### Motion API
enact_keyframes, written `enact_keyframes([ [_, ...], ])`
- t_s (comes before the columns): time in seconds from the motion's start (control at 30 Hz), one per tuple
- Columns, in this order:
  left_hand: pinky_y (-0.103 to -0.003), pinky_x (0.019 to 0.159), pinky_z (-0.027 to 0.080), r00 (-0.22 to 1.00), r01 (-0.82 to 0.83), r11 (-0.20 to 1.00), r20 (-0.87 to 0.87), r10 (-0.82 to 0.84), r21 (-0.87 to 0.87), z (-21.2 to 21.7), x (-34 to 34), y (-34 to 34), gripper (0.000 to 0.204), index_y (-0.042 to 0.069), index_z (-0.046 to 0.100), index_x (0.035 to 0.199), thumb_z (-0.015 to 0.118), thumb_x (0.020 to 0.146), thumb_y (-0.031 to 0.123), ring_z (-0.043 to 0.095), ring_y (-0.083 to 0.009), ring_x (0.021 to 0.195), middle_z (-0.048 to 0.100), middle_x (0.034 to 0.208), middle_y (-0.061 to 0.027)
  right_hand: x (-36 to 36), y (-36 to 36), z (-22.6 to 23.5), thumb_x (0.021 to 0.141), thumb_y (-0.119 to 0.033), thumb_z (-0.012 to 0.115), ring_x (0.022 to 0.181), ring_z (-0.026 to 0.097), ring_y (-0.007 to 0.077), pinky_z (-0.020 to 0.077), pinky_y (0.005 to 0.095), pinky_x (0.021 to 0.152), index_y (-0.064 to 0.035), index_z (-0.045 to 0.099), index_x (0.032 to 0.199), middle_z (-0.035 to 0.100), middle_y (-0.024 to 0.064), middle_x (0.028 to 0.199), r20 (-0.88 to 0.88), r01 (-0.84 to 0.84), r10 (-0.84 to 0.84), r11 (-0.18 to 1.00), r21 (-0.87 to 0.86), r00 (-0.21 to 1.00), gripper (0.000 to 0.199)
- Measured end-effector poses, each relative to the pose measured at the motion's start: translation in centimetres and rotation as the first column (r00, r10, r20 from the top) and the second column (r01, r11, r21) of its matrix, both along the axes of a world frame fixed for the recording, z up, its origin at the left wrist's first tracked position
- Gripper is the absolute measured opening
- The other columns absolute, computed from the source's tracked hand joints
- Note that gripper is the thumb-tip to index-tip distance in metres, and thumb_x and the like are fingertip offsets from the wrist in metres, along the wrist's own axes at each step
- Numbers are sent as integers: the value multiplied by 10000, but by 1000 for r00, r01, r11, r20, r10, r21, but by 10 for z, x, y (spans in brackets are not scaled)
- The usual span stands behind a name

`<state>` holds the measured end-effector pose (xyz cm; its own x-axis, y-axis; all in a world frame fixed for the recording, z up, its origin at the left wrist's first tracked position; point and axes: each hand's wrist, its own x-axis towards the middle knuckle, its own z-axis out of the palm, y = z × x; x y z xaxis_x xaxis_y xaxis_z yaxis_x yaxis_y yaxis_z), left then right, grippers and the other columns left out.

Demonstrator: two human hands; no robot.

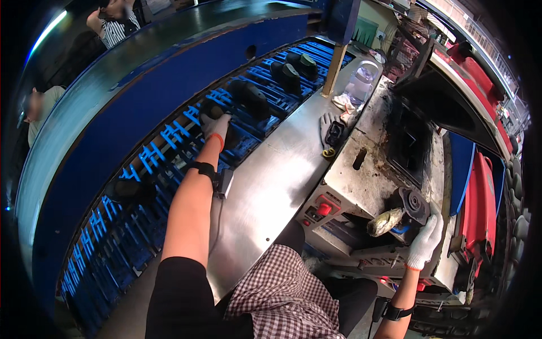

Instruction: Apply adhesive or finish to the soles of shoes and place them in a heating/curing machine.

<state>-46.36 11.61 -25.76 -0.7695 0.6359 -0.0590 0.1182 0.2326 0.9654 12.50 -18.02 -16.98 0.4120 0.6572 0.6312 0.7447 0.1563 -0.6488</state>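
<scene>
My left hand [217,125], in a white glove with an orange cuff, reaches over the blue slatted rack. Its fingers close on a dark shoe-like piece [212,109], partly hidden by the glove. Similar dark pieces rest farther along the slats, among them one [248,99] just beyond my hand and another [285,75] toward the far end. At the right, my gloved right hand [426,240] lies with fingers stretched against the side of a black part with a round ringed centre [414,202]. Beside that part sits a worn, wrapped pale knob [385,222].
A bare metal ledge [276,169] runs between the rack and a stained machine [367,152] with a red switch [323,209]. A grey glove [326,125] and a clear plastic jug [361,82] lie along it. A wooden post [334,70] stands beyond. Two people are past the blue wall.
</scene>
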Motion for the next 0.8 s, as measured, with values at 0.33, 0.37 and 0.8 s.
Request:
enact_keyframes([
  [0.33,-442,1254,299,945,326,942,-45,-324,74,47,26,-122,931,-21,351,1608,678,914,508,361,-428,1540,369,1648,-316,15,-5,-6,1135,-179,461,1258,631,273,457,386,1121,70,627,1369,673,191,1343,68,13,-10,999,-39,998,380],
  [0.37,-443,1261,286,972,184,981,-160,-172,67,33,-11,-142,914,-30,362,1602,710,901,442,352,-424,1539,388,1637,-306,10,-1,0,1138,-175,453,1271,625,269,452,385,1128,80,610,1385,668,191,1360,54,-22,24,999,-32,998,388],
  [0.8,-494,1059,537,711,-601,781,558,427,169,-33,-250,-287,984,-38,354,1520,894,751,255,640,-295,1208,587,1417,-203,9,5,-6,1129,-155,472,1290,617,272,439,385,1142,77,602,1393,663,186,1377,65,-32,32,999,-3,997,375],
])
